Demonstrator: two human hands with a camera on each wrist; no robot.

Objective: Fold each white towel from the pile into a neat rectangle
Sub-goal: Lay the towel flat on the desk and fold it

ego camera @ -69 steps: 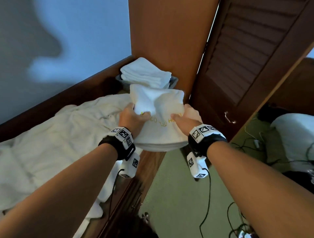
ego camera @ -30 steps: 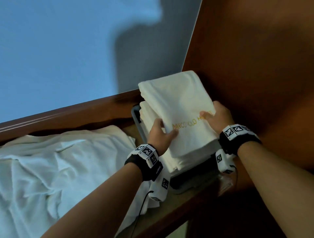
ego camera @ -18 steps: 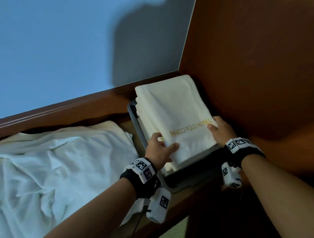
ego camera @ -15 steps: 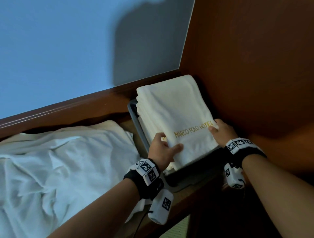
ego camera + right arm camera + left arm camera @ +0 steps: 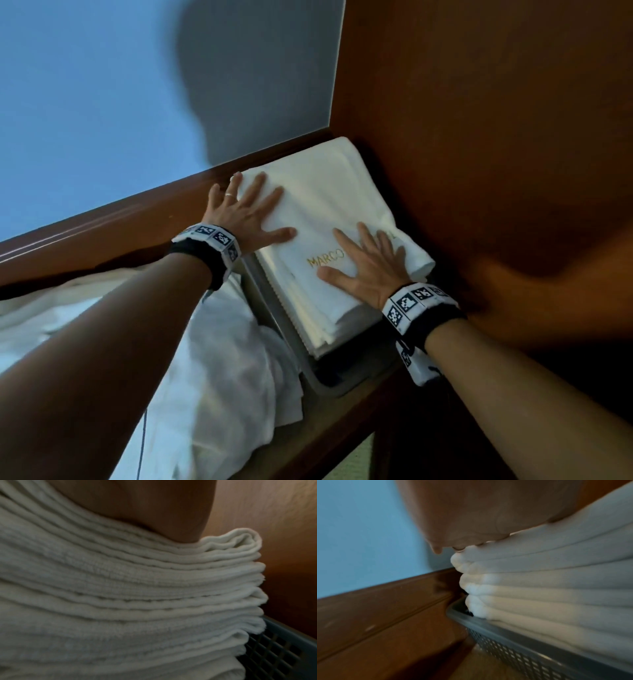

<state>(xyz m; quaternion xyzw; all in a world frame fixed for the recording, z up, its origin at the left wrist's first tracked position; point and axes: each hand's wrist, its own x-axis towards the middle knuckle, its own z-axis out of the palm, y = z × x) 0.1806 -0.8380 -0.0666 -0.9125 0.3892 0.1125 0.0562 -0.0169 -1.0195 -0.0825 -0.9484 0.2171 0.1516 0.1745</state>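
Both hands [image 5: 308, 246] press flat atop folded towel [image 5: 322, 192]

White towel [image 5: 329, 202] with gold lettering [image 5: 325, 261]; grey perforated basket [image 5: 513, 641].

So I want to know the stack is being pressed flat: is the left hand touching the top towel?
Touching. The head view shows the left hand lying flat with spread fingers on the top towel; the left wrist view shows the palm sinking into it.
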